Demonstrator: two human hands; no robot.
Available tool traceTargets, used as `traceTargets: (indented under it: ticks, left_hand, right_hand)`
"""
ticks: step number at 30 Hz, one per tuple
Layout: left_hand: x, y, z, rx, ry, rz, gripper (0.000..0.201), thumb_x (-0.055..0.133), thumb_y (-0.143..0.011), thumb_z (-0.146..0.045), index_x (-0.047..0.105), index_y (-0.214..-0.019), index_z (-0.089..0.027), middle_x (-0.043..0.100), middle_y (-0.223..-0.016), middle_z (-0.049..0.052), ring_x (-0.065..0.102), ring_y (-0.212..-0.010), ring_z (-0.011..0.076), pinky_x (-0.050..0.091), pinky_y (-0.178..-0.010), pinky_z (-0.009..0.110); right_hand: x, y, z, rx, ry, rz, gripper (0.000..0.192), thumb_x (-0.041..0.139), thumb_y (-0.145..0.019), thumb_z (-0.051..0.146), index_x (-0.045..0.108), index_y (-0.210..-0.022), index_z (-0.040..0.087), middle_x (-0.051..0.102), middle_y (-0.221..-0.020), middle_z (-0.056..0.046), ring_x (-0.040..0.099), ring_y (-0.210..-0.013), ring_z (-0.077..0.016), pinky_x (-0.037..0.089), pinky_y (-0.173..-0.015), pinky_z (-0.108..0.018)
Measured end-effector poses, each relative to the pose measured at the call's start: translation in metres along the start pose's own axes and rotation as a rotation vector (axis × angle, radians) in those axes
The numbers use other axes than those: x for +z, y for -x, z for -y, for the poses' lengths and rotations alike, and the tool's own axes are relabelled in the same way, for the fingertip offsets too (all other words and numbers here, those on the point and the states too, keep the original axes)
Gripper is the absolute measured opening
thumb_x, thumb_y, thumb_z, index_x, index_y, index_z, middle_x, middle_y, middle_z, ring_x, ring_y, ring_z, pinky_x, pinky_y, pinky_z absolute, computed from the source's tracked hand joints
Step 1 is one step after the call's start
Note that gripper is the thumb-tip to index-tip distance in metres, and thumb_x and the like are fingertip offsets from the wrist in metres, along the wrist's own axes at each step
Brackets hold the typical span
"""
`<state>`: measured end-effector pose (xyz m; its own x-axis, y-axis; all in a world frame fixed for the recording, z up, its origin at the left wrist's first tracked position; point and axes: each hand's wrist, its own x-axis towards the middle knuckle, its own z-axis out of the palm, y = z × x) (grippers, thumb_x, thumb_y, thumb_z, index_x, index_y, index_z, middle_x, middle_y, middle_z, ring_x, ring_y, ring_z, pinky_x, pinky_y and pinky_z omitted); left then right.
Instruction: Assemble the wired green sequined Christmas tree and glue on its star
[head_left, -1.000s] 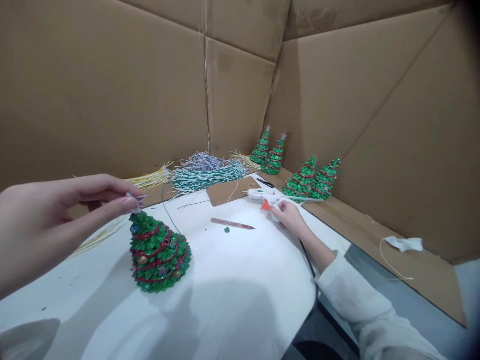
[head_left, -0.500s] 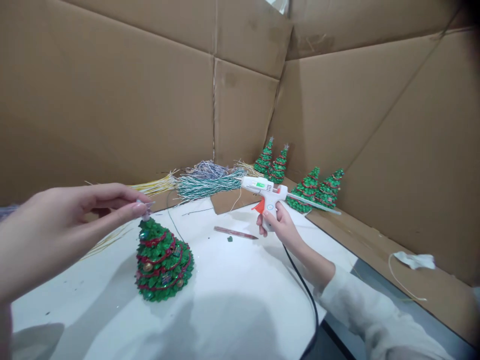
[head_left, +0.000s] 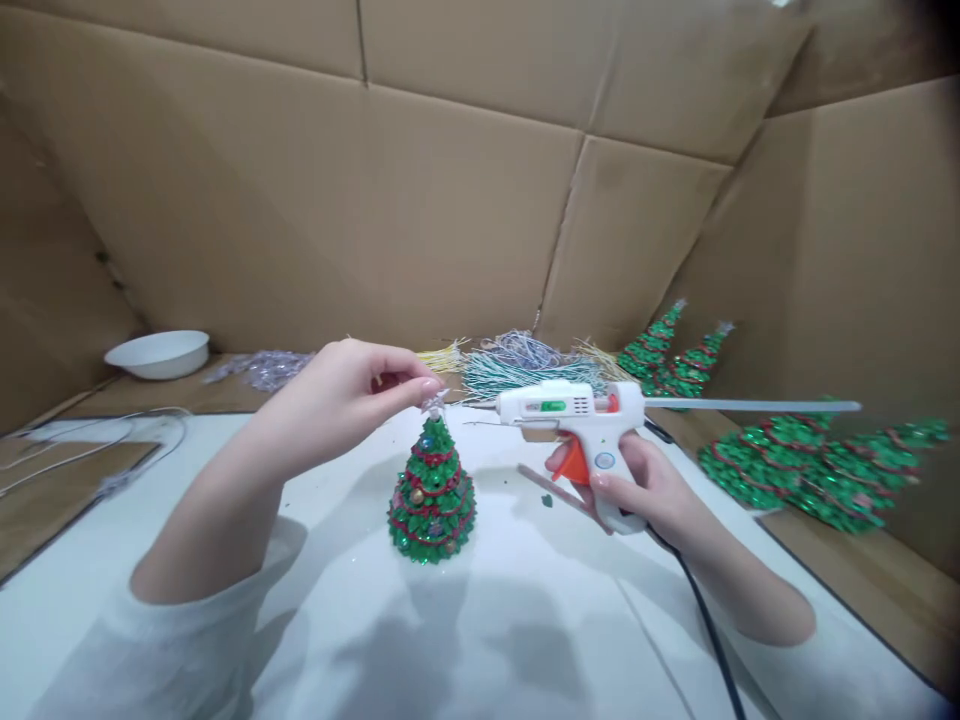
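A small green Christmas tree [head_left: 433, 495] with red garlands and little baubles stands upright on the white table. At its tip sits a clear star [head_left: 435, 403], pinched between the thumb and fingers of my left hand [head_left: 367, 400]. My right hand [head_left: 645, 480] is wrapped round the handle of a white hot glue gun [head_left: 574, 415] with an orange trigger. The gun is level, its nozzle pointing left toward the star and close to it. A long glue stick [head_left: 750, 405] juts from its rear, and a black cord hangs below my right wrist.
Bundles of green-white wire [head_left: 517, 376] lie at the back. Other Christmas trees stand or lean on the right, including one lying tilted [head_left: 757, 455]. At back left are a white bowl [head_left: 161, 354] and clear pieces [head_left: 270, 370]. Cardboard walls [head_left: 450, 200] surround the table.
My view has turned left, bringing the bowl into sight. The glue gun has come toward the tree and its nozzle is now near the star. My left hand still pinches the star.
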<state>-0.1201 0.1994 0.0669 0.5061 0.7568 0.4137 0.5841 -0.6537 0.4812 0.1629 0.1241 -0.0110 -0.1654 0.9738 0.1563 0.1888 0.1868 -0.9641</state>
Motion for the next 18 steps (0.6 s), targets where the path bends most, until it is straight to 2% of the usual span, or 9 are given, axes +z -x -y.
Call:
traceTargets:
  ticks: [3,7,10,18]
  left_hand:
    - [0.0,0.0,-0.002,-0.05,-0.034,0.052,0.033,0.051,-0.082,-0.046,0.066,-0.072,-0.019,0.057,-0.057,-0.001,0.044,-0.052,0.0102,0.031,-0.045,0.021]
    - [0.0,-0.001,-0.002,-0.06,-0.009,0.06,0.033,0.05,-0.083,-0.047,0.063,-0.07,-0.019,0.056,-0.059,-0.001,0.044,-0.053,0.0099,0.032,-0.047,0.02]
    - [-0.001,-0.001,-0.002,-0.069,-0.007,0.063,0.034,0.049,-0.083,-0.046,0.062,-0.068,-0.019,0.054,-0.057,-0.002,0.042,-0.052,0.0096,0.031,-0.046,0.021]
    - [0.001,0.0,-0.005,-0.062,-0.039,0.033,0.035,0.046,-0.084,-0.046,0.062,-0.068,-0.018,0.045,-0.054,-0.001,0.036,-0.05,0.0096,0.027,-0.045,0.023]
  right_hand:
    - [-0.001,-0.001,-0.003,0.01,-0.023,0.088,0.041,0.062,-0.075,0.047,0.057,-0.101,0.016,0.062,-0.085,-0.008,0.051,-0.055,-0.0113,0.04,-0.043,-0.022]
    - [0.0,-0.001,-0.005,-0.04,0.005,0.151,0.034,0.053,-0.083,0.049,0.058,-0.101,0.02,0.059,-0.09,-0.007,0.048,-0.058,-0.0106,0.04,-0.049,-0.023]
    - [0.002,-0.001,-0.006,-0.079,-0.01,0.201,0.036,0.047,-0.086,0.052,0.058,-0.102,0.022,0.06,-0.098,-0.009,0.047,-0.06,-0.0119,0.038,-0.05,-0.024]
    - [0.01,-0.004,-0.01,-0.109,0.001,0.312,0.042,0.04,-0.087,0.058,0.057,-0.103,0.024,0.059,-0.096,-0.009,0.041,-0.056,-0.0112,0.036,-0.046,-0.025]
